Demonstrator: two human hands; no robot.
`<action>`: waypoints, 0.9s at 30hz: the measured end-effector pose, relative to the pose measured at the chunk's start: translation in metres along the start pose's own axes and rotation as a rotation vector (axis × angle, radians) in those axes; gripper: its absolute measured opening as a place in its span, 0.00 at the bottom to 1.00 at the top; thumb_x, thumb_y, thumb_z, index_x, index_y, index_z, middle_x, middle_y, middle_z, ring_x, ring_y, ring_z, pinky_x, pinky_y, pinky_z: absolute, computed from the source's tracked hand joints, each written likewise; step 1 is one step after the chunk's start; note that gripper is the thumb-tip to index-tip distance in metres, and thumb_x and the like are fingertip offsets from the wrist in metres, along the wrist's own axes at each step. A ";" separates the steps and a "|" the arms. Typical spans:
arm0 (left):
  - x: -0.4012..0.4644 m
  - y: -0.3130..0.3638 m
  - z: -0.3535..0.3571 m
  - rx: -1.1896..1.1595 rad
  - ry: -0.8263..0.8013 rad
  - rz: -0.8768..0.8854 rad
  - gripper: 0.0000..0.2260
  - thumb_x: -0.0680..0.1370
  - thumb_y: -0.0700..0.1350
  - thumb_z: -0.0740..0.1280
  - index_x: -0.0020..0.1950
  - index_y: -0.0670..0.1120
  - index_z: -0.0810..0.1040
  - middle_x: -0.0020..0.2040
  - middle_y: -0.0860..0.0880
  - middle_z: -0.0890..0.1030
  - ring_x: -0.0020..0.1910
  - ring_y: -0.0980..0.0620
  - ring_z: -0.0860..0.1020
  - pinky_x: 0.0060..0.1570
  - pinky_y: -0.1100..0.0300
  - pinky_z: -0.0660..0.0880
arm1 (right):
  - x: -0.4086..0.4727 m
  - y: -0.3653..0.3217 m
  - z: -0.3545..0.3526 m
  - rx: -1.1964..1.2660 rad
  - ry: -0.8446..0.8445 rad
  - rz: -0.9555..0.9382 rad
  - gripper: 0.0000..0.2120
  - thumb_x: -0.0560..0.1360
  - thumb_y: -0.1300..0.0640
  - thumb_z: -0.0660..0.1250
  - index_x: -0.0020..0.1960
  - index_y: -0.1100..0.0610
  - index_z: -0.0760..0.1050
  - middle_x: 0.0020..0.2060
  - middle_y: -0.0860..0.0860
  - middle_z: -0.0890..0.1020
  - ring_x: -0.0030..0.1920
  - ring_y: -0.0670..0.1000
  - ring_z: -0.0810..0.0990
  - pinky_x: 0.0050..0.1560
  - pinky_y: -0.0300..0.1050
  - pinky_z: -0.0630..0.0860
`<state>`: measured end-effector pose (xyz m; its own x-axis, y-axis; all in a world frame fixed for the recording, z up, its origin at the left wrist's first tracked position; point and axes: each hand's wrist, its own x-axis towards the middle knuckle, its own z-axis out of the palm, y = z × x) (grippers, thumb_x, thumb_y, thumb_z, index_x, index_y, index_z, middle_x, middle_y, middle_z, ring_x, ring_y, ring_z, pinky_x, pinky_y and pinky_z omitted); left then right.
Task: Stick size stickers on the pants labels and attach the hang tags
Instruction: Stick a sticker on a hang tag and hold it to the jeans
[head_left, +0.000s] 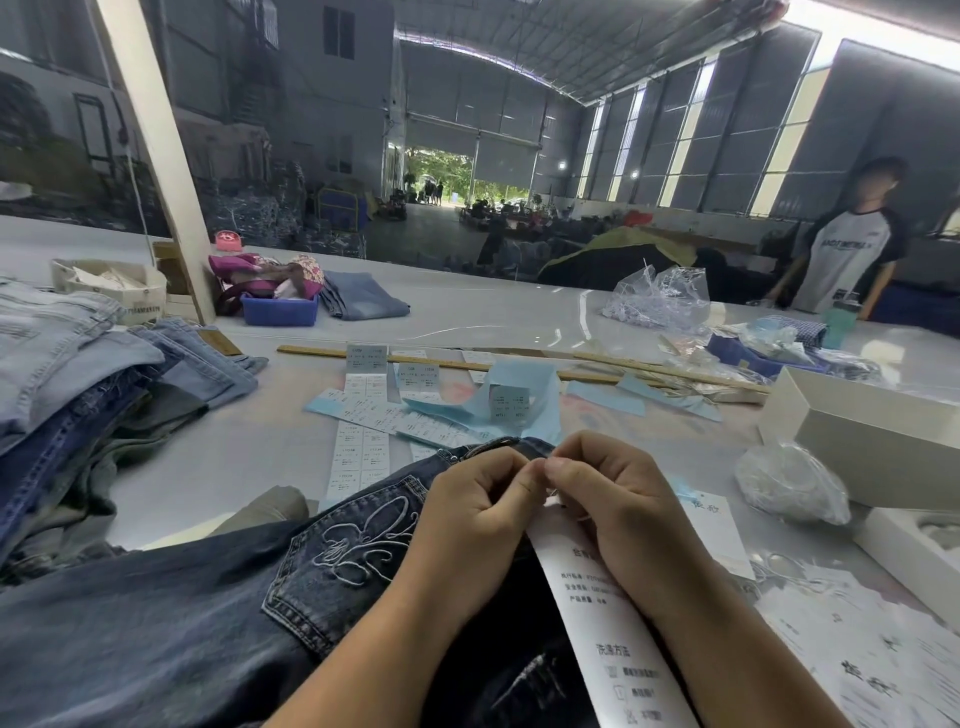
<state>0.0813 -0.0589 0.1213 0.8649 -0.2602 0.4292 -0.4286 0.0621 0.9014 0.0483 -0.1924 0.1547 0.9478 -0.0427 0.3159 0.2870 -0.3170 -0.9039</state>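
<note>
Both hands pinch at the waistband of dark jeans, a hang tag beneath them.

The dark jeans (218, 613) lie across the counter's near edge, embroidered back pocket up. The left hand (467, 514) and right hand (608, 499) meet at the waistband, fingers curled and pinching something too small to make out; a long white hang tag (597, 613) runs out from under the right hand. Size sticker sheets (363, 415) lie just beyond, mid-counter. At the right edge, an open white box (852, 415) shows no visible contents, with a clear plastic bag (789, 483) of pale bits beside it. Toward the far left, a blue bin (279, 310) holds a floral cloth bag (270, 273), and a cream box (109, 288) holds white paper pieces.
</note>
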 end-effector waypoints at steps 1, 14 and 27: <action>0.000 0.000 0.000 0.009 0.000 0.005 0.13 0.76 0.54 0.64 0.38 0.47 0.80 0.34 0.48 0.79 0.34 0.56 0.74 0.35 0.60 0.70 | 0.001 0.000 0.000 0.014 0.000 0.004 0.08 0.70 0.49 0.66 0.35 0.52 0.77 0.26 0.45 0.75 0.27 0.45 0.73 0.28 0.39 0.69; -0.002 0.005 0.004 0.038 -0.063 0.041 0.11 0.77 0.50 0.61 0.42 0.44 0.77 0.39 0.44 0.78 0.38 0.55 0.72 0.41 0.48 0.71 | 0.008 0.010 0.000 0.177 0.051 -0.021 0.09 0.71 0.50 0.69 0.41 0.54 0.84 0.28 0.47 0.77 0.32 0.46 0.72 0.34 0.40 0.69; -0.003 0.006 0.003 0.009 -0.010 0.013 0.13 0.76 0.50 0.63 0.42 0.42 0.81 0.40 0.42 0.81 0.38 0.53 0.75 0.41 0.52 0.72 | 0.004 0.007 0.001 0.135 0.072 -0.020 0.09 0.71 0.51 0.69 0.37 0.55 0.83 0.26 0.47 0.75 0.30 0.47 0.72 0.33 0.42 0.69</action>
<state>0.0753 -0.0610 0.1247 0.8566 -0.2692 0.4402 -0.4421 0.0569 0.8952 0.0544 -0.1939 0.1500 0.9308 -0.1071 0.3494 0.3260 -0.1888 -0.9263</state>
